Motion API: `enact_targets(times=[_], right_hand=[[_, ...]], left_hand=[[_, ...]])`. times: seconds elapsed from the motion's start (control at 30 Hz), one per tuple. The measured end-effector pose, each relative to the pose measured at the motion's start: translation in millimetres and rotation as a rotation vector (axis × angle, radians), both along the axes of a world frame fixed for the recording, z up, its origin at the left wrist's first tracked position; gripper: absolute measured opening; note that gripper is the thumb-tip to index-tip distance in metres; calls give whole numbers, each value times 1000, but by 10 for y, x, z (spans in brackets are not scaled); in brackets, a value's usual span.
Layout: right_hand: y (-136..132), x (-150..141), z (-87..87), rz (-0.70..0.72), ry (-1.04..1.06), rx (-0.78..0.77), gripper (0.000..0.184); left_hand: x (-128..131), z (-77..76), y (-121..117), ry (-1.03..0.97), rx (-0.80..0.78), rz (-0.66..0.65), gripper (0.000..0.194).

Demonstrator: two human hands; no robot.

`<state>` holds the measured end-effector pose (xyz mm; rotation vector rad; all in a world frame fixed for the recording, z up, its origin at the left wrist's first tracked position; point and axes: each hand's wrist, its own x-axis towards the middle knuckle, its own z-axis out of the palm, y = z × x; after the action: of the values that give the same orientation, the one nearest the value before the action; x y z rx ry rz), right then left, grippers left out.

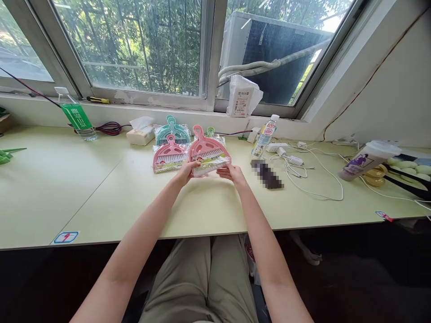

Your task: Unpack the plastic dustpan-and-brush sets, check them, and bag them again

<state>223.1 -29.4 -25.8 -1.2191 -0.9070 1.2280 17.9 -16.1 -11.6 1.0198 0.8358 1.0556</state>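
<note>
Both my hands grip a pink dustpan and brush set (206, 150) in clear wrapping, tilted upright with its handle away from me. My left hand (187, 172) is closed on its lower left corner. At the lower right edge, my right hand (233, 174) holds it between thumb and fingers. Just to the left, another wrapped pink dustpan set (170, 154) leans against a teal dustpan set (172, 130). Behind the held set, a green handle (210, 131) peeks out; the rest of that piece is hidden.
A tissue pack (141, 131) and a green-labelled bottle (79, 116) stand on the left. To the right are a clear bottle (266, 137), a blurred-out dark object (267, 174), white cables (316, 193) and a lidded cup (367, 160). The table's front edge (208, 235) is near my lap.
</note>
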Motion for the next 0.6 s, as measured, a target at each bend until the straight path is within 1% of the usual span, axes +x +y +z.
enact_targets(times=[0.07, 0.1, 0.13, 0.17, 0.2, 0.23, 0.27, 0.33, 0.4, 0.43, 0.5, 0.6], right_hand=[[-23, 21, 6, -147, -251, 116, 24], [-38, 28, 9, -232, -399, 208, 22], [-53, 32, 13, -296, -550, 311, 26], [-68, 33, 15, -327, -697, 410, 34], [-81, 30, 15, -327, -829, 489, 41], [-91, 26, 13, -311, -936, 545, 45], [-96, 20, 9, -291, -1011, 579, 44], [-94, 11, 0, -290, -1069, 611, 30], [-82, 12, -1, -333, -1043, 630, 13], [-76, 15, 3, -356, -1014, 638, 9], [-67, 23, 20, -374, -945, 660, 9], [-61, 27, 50, -328, -803, 712, 10]], left_hand=[[-84, 26, 40, -10, -64, 59, 45], [-126, 39, 56, -17, -88, 84, 45], [-165, 53, 69, -22, -107, 106, 46], [-200, 65, 79, -23, -123, 126, 46], [-229, 75, 86, -21, -132, 144, 47], [-252, 82, 90, -16, -135, 153, 46], [-268, 86, 92, -9, -136, 155, 46], [-285, 86, 89, 10, -136, 135, 45], [-289, 75, 85, 28, -135, 88, 41], [-291, 67, 86, 29, -134, 59, 38], [-300, 50, 93, 16, -133, 9, 34], [-328, 39, 110, 12, -150, -26, 30]])
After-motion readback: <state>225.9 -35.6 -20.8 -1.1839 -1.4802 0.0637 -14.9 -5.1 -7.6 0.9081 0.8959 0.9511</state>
